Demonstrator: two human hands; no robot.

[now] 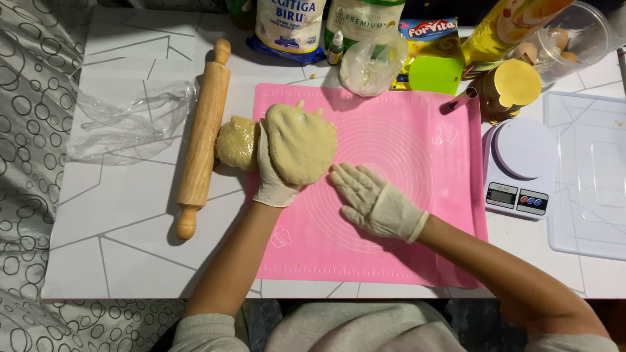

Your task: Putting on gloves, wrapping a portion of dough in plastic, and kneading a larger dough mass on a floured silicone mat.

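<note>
1. While the left hand (274, 176), in a pale glove, lies under a flattened round of yellow dough (301, 142), its fingers cup the piece from below and the fingertips show past the far edge.
2. That dough round is lifted at the left part of the pink silicone mat (417, 143), resting on the left palm.
3. Just beside it, the right hand (375, 201), also gloved, lies flat on the mat with fingers spread, holding nothing, its fingertips close to the dough's near edge.
4. A second dough lump (236, 142) sits at the mat's left edge, between the lifted round and the wooden rolling pin (203, 137).
5. The rolling pin lies on the white surface (124, 228), with crumpled clear plastic wrap (130, 124) to its left.
6. To the right of the mat stand a white kitchen scale (521, 166) and a clear plastic lid (590, 176).
7. Along the far edge are flour bags (290, 26), a small dropper bottle (336, 47), a green scraper (435, 73) and a gold-lidded jar (512, 88).
</note>
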